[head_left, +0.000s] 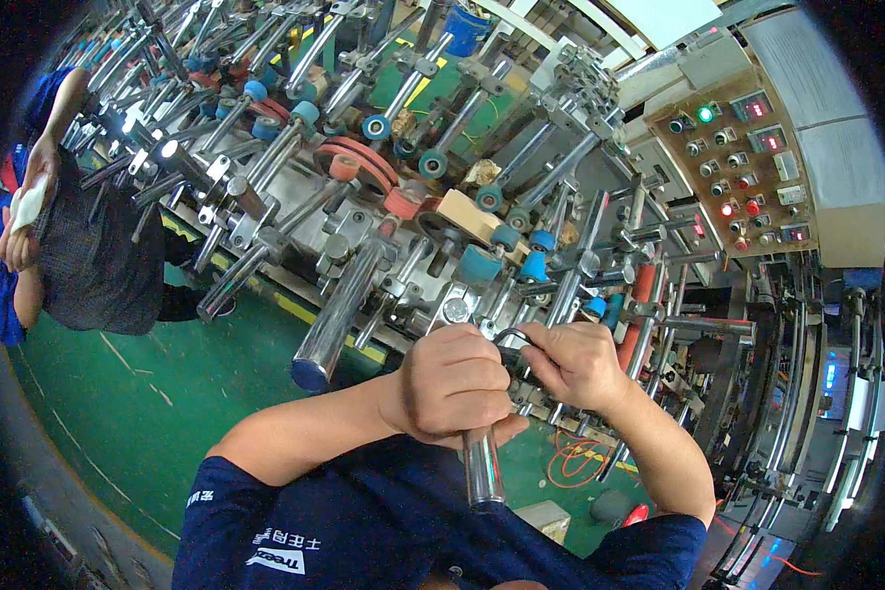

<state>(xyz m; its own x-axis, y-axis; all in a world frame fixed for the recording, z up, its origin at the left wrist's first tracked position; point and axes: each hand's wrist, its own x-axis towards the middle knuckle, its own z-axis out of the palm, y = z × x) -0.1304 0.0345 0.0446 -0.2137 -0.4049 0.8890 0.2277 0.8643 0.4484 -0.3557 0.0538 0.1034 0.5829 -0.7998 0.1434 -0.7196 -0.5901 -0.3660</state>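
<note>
My left hand is wrapped round a polished metal rod that points toward me from the machine. A clamp with a round shiny end sits just beyond its knuckles. Close beside it, my right hand is closed on the bent end of a thin dark hex key. The hex key's far end is hidden between my hands. Blue rollers and a tan belt lie just past both hands.
A thick rod with a blue end juts out at left. Another person stands there holding a white piece. At right is a control panel with lit buttons. An orange cord lies on the green floor.
</note>
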